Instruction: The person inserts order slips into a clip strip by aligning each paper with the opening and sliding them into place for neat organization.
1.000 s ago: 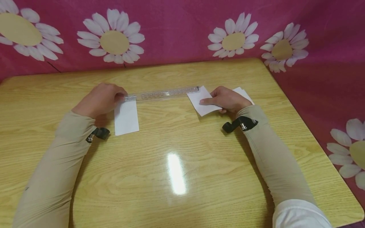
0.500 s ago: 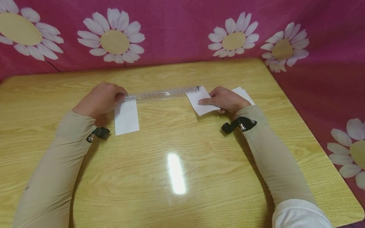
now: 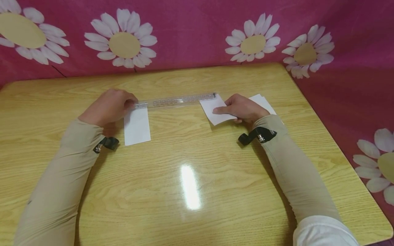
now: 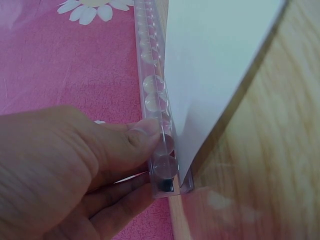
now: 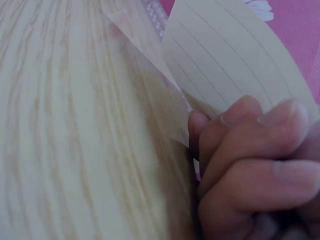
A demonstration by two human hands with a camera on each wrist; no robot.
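Observation:
A long, clear plastic ticket rail (image 3: 178,100) with a row of clear balls inside lies across the far part of the table. At its left end my left hand (image 3: 111,106) pinches the rail. One white paper slip (image 3: 137,128) hangs from that end toward me, its edge against the rail in the left wrist view. My right hand (image 3: 243,108) holds another white slip (image 3: 217,115), thumb on top and fingers beneath. That slip's upper edge meets the rail's right end. Ruled lines show on the slip's underside (image 5: 210,55) in the right wrist view.
More white slips (image 3: 261,101) lie beyond my right wrist, partly hidden by it. The wooden table (image 3: 154,191) meets a pink, flower-printed cloth (image 3: 191,34) at its back and right edges. A light reflection shines on the tabletop.
My right hand has slid the slip slightly to the left, further along the rail's right end. The left hand stays in place on the rail.

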